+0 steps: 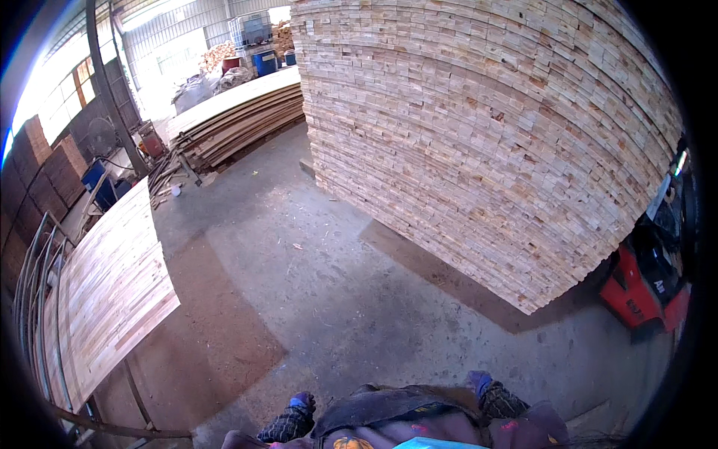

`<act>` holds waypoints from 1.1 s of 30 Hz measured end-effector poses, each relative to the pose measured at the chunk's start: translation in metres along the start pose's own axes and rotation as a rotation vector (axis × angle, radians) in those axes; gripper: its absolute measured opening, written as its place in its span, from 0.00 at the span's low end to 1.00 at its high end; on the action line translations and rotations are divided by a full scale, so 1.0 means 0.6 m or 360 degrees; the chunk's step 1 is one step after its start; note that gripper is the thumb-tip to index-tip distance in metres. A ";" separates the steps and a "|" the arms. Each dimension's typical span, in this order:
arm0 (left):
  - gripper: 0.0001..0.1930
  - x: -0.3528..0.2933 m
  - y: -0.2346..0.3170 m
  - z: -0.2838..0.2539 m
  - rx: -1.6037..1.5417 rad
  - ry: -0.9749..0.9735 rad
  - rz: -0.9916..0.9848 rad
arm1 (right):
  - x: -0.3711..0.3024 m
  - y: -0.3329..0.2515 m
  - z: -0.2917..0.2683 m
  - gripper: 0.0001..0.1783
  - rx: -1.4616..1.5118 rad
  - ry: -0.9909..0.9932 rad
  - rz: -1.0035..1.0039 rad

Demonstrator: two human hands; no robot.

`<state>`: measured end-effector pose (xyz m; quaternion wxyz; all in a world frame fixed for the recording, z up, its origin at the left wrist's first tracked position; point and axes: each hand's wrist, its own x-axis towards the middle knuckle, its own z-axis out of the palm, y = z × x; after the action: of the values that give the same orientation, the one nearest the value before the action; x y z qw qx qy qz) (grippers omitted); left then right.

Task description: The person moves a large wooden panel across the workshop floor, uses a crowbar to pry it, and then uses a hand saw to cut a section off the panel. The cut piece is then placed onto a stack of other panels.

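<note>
At the lower edge, my left hand point(302, 400) hangs beside my body in a bluish-purple glove, below a dark checked sleeve. My right hand point(479, 381), gloved alike, hangs on the other side. Both are apart from the things around, and nothing shows in either. They are too small and dark to make out the fingers. Ahead and to the right rises a tall stack of wooden boards point(479, 142), its many layers showing block ends. To the left, a wide panel of joined wood strips point(112, 284) rests tilted on a metal frame point(56, 329).
A red and black machine point(639, 292) stands at the right beside the tall stack. Farther back lies a low pile of large sheets point(239, 120). Blue drums point(265, 63) and a caged tank point(251, 30) stand behind it. A steel post point(112, 90) and a fan point(101, 135) are at the left.
</note>
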<state>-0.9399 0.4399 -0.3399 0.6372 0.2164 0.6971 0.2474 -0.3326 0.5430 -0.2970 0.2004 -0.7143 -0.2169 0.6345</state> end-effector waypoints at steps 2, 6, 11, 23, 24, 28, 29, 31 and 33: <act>0.06 0.006 0.015 -0.024 0.0059 0.0022 0.0016 | 0.007 -0.024 0.032 0.18 -0.0034 0.0045 -0.0083; 0.07 0.034 0.064 -0.045 0.0176 0.0020 0.0084 | 0.048 -0.055 0.068 0.17 0.0041 0.0089 -0.0206; 0.07 0.055 0.126 -0.069 0.0304 0.0022 0.0129 | 0.144 -0.057 0.075 0.18 0.0566 -0.0079 -0.0111; 0.03 0.193 0.217 -0.183 0.0470 -0.0112 0.0185 | 0.137 -0.085 0.185 0.14 0.0240 0.0186 -0.0129; 0.03 0.200 0.222 -0.196 0.0492 -0.0114 0.0185 | 0.138 -0.090 0.201 0.14 0.0251 0.0212 -0.0130; 0.03 0.228 0.239 -0.249 0.0605 -0.0115 0.0204 | 0.146 -0.135 0.265 0.12 0.0404 0.0286 -0.0121; 0.03 0.235 0.245 -0.262 0.0640 -0.0113 0.0212 | 0.151 -0.153 0.284 0.11 0.0382 0.0273 -0.0127; 0.02 0.246 0.256 -0.274 0.0699 -0.0124 0.0251 | 0.165 -0.184 0.305 0.10 0.0317 0.0268 -0.0146; 0.03 0.262 0.275 -0.292 0.0776 -0.0123 0.0308 | 0.182 -0.198 0.322 0.11 0.0482 0.0230 -0.0217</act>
<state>-1.1314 0.6543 -0.3487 0.5657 0.4385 0.6874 0.1234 -0.5203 0.7048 -0.3416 0.3633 -0.7032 -0.1518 0.5920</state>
